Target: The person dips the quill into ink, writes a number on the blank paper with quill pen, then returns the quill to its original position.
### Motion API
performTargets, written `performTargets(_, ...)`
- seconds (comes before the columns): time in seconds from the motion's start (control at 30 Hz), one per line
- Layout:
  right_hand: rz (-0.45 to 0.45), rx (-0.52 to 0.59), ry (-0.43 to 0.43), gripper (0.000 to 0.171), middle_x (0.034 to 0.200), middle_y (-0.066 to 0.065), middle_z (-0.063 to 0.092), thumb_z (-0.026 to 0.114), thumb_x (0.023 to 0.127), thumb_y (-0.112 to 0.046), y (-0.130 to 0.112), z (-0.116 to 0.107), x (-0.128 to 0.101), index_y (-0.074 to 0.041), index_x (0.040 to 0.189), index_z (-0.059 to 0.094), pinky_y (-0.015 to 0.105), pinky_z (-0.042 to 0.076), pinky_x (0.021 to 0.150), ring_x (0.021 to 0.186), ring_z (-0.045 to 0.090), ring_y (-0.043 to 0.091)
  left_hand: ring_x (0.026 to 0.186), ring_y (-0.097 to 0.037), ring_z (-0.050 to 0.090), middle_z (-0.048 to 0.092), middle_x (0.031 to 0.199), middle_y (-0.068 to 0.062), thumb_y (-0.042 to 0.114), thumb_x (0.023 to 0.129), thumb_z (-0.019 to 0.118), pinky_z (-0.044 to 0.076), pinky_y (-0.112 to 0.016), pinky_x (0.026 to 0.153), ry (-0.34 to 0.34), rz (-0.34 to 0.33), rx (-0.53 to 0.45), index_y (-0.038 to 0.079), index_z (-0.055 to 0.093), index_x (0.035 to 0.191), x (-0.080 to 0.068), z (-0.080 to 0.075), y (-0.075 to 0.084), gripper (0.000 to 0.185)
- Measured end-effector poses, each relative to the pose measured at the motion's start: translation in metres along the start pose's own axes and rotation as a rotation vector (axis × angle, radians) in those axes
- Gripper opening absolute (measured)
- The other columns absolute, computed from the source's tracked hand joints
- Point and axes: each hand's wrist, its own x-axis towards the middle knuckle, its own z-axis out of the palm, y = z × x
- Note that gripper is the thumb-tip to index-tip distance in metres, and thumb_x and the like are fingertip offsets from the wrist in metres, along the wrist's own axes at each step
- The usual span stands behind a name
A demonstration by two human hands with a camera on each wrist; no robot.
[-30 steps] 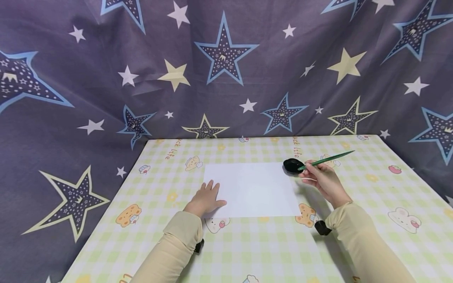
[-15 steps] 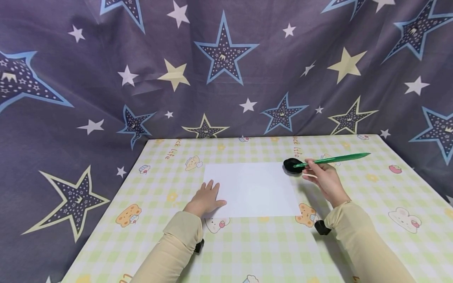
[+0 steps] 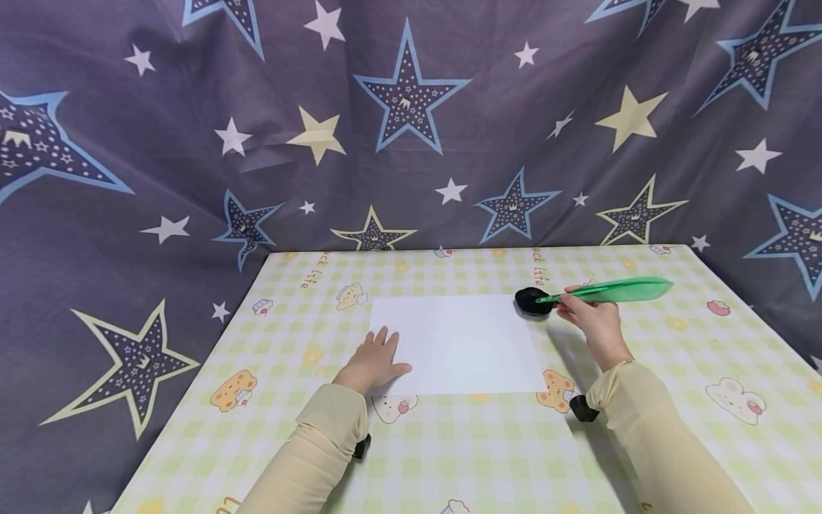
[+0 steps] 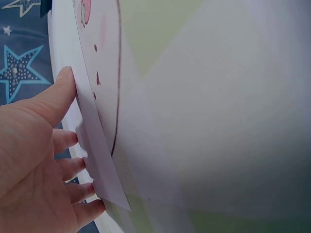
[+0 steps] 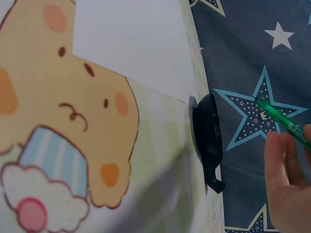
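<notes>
My left hand [image 3: 371, 360] lies with its fingers spread on the left edge of a white sheet of paper [image 3: 462, 343]; in the left wrist view the thumb [image 4: 60, 97] and fingertips touch the sheet near its corner. My right hand [image 3: 597, 325] pinches a green feather pen [image 3: 626, 289] between thumb and fingers, with the feather pointing right. Its tip is over a small black dish [image 3: 530, 301] at the paper's far right corner. In the right wrist view the pen's tip [image 5: 260, 103] stands apart from the black dish [image 5: 208, 131], which has a short handle.
A checked green and white tablecloth [image 3: 475, 457] with cartoon prints covers the table. Behind it hangs a dark curtain with stars [image 3: 411, 178]. Black wrist devices [image 3: 583, 408] sit under both beige sleeves.
The pen has turned in my right hand, so the feather's broad green face now shows, and it lies lower. My right hand has shifted slightly right. The left hand stays put.
</notes>
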Motion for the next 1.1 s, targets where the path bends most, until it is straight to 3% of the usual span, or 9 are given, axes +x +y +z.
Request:
performTargets(0.53, 0.036, -0.057, 0.058, 0.051, 0.091, 0.011, 0.064, 0.074, 0.080, -0.023, -0.003, 0.000, -0.003, 0.006, 0.116, 0.054, 0.031, 0.054, 0.074, 0.082, 0.064, 0.020, 0.133, -0.044, 0.012, 0.017, 0.147, -0.025, 0.040, 0.092, 0.053, 0.015, -0.051, 0.108, 0.003, -0.001, -0.011, -0.002, 0.028, 0.142, 0.000, 0.001, -0.001, 0.071)
performTargets(0.67, 0.056, -0.107, 0.073, 0.047, 0.087, 0.007, 0.065, 0.071, 0.082, -0.022, -0.016, 0.008, -0.014, 0.007, 0.116, 0.055, 0.029, 0.054, 0.073, 0.083, 0.065, 0.020, 0.133, -0.044, 0.012, 0.017, 0.147, -0.025, 0.040, 0.092, 0.053, 0.015, -0.050, 0.108, 0.003, -0.001, -0.013, -0.002, 0.028, 0.142, -0.001, 0.001, 0.000, 0.071)
performTargets(0.9, 0.067, -0.277, 0.027, 0.033, 0.084, 0.006, 0.063, 0.058, 0.090, -0.007, -0.057, 0.030, -0.044, 0.012, 0.116, 0.051, 0.030, 0.053, 0.077, 0.081, 0.065, 0.017, 0.133, -0.044, 0.013, 0.017, 0.147, -0.026, 0.040, 0.092, 0.052, 0.016, -0.051, 0.108, 0.003, -0.001, -0.004, -0.003, 0.028, 0.142, -0.001, 0.000, -0.001, 0.071)
performTargets(1.1, 0.061, -0.451, 0.023, 0.034, 0.098, 0.022, 0.062, 0.056, 0.091, -0.010, -0.060, 0.032, -0.045, 0.010, 0.119, 0.052, 0.026, 0.053, 0.075, 0.076, 0.066, 0.013, 0.133, -0.044, 0.012, 0.016, 0.147, -0.026, 0.040, 0.092, 0.052, 0.015, -0.051, 0.108, 0.002, 0.005, -0.013, -0.003, 0.027, 0.142, -0.001, 0.000, 0.000, 0.070)
